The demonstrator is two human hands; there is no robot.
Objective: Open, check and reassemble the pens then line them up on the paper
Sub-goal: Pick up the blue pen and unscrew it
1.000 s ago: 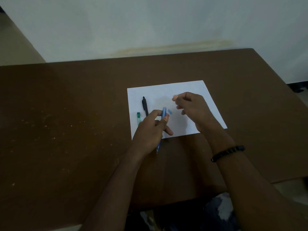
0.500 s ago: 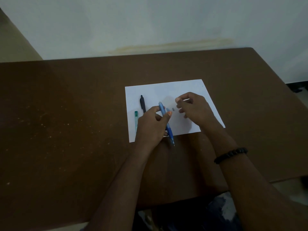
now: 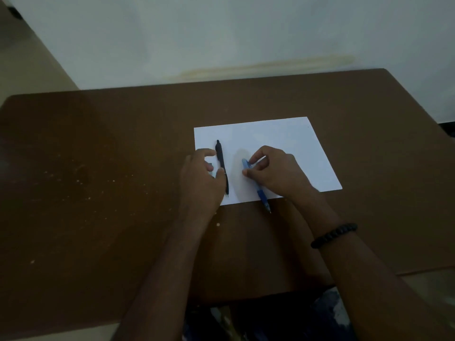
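Note:
A white paper [image 3: 283, 136] lies on the brown table [image 3: 98, 180]. A black pen [image 3: 220, 158] lies along the paper's left part, tip toward me. My left hand [image 3: 200, 178] hovers beside it in a loose curve, thumb touching the pen's lower barrel, holding nothing that I can see. It covers the paper's left edge, where the green pen lay. My right hand [image 3: 275, 173] pinches the upper end of a blue pen [image 3: 262, 195] between thumb and fingers. The blue pen rests slanted, and its tip reaches past the paper's near edge onto the table.
The table's near edge runs just in front of my lap. A pale wall [image 3: 221, 33] stands behind the far edge. Light specks dot the left half of the tabletop. A black bead bracelet [image 3: 333, 235] is on my right wrist.
The blue pen went from my left hand to my right hand and now lies on the paper. My left hand moved left to the black pen.

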